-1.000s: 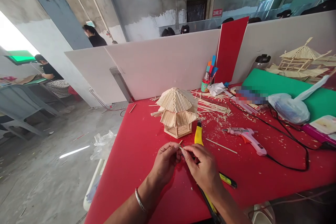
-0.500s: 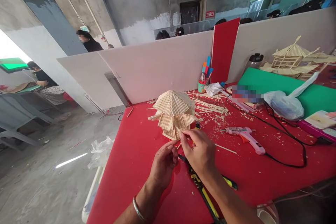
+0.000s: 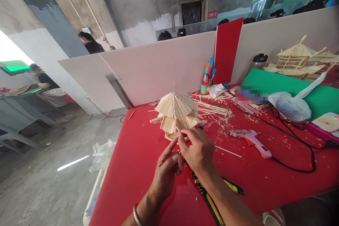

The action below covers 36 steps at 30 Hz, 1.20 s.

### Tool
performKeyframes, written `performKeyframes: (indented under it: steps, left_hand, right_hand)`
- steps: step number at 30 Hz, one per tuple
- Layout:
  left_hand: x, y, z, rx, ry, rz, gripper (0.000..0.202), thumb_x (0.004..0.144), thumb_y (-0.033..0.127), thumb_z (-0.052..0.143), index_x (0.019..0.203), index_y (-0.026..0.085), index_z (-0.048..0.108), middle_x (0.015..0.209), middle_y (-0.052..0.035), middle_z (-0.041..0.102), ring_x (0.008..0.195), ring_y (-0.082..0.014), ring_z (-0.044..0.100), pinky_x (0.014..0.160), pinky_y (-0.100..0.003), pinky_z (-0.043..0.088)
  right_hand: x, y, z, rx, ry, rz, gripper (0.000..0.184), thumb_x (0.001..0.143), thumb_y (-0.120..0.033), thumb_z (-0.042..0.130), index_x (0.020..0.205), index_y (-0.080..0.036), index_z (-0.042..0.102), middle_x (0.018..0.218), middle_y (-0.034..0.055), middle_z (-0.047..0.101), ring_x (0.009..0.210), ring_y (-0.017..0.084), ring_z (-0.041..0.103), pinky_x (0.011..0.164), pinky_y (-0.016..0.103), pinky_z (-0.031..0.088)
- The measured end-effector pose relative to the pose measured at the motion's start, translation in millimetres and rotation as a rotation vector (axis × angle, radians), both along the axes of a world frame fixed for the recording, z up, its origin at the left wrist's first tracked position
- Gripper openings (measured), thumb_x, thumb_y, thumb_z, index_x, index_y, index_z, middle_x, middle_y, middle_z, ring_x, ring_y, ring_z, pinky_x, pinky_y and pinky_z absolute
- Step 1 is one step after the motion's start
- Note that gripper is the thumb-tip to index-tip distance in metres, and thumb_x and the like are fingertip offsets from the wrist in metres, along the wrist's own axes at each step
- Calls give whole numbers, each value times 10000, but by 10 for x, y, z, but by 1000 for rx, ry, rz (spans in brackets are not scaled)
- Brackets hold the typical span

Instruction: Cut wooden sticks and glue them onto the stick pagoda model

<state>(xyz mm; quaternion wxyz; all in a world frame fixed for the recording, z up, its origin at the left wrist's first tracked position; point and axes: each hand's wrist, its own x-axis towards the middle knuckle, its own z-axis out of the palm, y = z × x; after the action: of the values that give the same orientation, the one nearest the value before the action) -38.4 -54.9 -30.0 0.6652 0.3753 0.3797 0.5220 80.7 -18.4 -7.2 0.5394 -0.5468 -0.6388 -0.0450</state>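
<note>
A small pavilion model (image 3: 174, 113) made of pale wooden sticks, with a two-tiered roof, stands upright on the red table (image 3: 137, 155). My right hand (image 3: 198, 148) is at its front, thumb and index finger pinched on a short wooden stick (image 3: 178, 129) against the lower roof's corner. Most of that stick is hidden by the fingers. My left hand (image 3: 166, 169) is just left of it, index finger stretched up to the right fingertips, the other fingers loosely curled with nothing visible in them. Yellow-and-black cutters (image 3: 209, 201) lie under my right forearm.
A pink glue gun (image 3: 250, 139) with a black cord lies to the right. Loose sticks (image 3: 214, 107) and shavings are scattered behind the model. Farther right are a plastic bag (image 3: 290, 106), a green board (image 3: 278, 81) and another stick model (image 3: 298, 58). A white partition (image 3: 159, 67) borders the back.
My left index finger has straightened and moved up towards the right fingertips. My right hand has shifted slightly up and left, closer to the roof corner. The model stays in place.
</note>
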Motion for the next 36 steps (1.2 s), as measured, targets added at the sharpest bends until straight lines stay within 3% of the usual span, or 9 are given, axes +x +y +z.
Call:
performKeyframes:
  steps: [18, 36]
  left_hand:
    - [22, -8, 59, -37, -38, -11, 655, 778, 247, 605, 1414, 136, 497, 566, 5, 571, 486, -99, 401, 514, -250, 289]
    - [20, -6, 63, -35, -49, -12, 646, 774, 244, 606, 1404, 138, 511, 573, 1, 583, 480, -99, 412, 516, -252, 300]
  right_hand:
    - [33, 46, -32, 47, -117, 34, 113, 913, -215, 554, 939, -207, 664, 780, 25, 691, 742, 164, 596, 687, 293, 419]
    - [22, 55, -39, 57, -114, 32, 152, 926, -212, 530, 918, -193, 680, 773, 44, 696, 740, 170, 622, 696, 297, 449]
